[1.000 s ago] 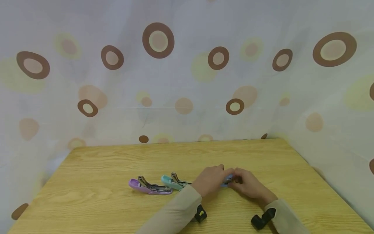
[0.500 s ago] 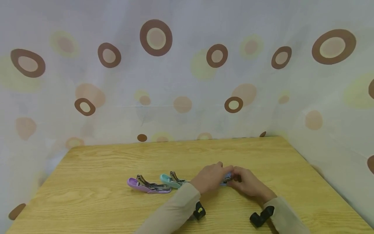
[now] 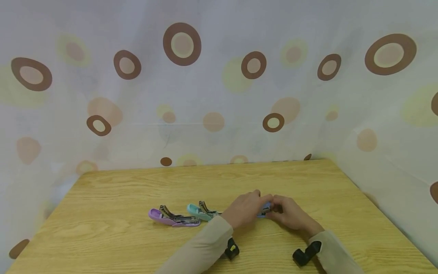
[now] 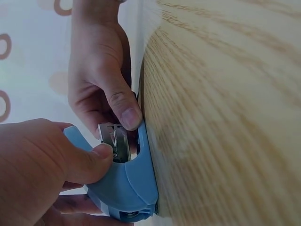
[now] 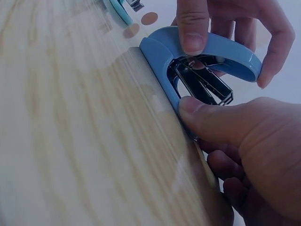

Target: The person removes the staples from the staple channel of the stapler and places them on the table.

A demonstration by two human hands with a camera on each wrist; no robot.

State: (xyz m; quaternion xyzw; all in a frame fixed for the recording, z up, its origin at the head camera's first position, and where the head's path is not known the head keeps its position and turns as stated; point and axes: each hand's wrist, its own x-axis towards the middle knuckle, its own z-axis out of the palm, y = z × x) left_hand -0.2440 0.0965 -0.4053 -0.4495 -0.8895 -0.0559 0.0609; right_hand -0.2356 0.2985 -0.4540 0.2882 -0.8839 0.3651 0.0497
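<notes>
A blue stapler [image 3: 265, 210] stands on the table with its top cover swung open and the metal magazine showing between cover and base. My left hand [image 3: 244, 209] grips the stapler around its cover and hinge end, the thumb pressed near the magazine in the left wrist view. At the other end, my right hand [image 3: 291, 216] pinches the base, its thumb [image 5: 202, 113] beside the magazine's tip. From the head, both hands hide much of this stapler. In the right wrist view, the blue cover [image 5: 230, 54] arches above the dark metal magazine [image 5: 202, 84].
Left of my hands lie a teal stapler [image 3: 196, 211], partly behind my left forearm, and a purple stapler [image 3: 161, 217]. Both are opened up with metal parts raised. A wooden table [image 3: 102, 243] carries everything, and a patterned cloth [image 3: 212, 95] hangs behind it.
Both hands keep their hold on the blue stapler with almost no movement. The head view has shifted slightly, so everything sits a little further left and up.
</notes>
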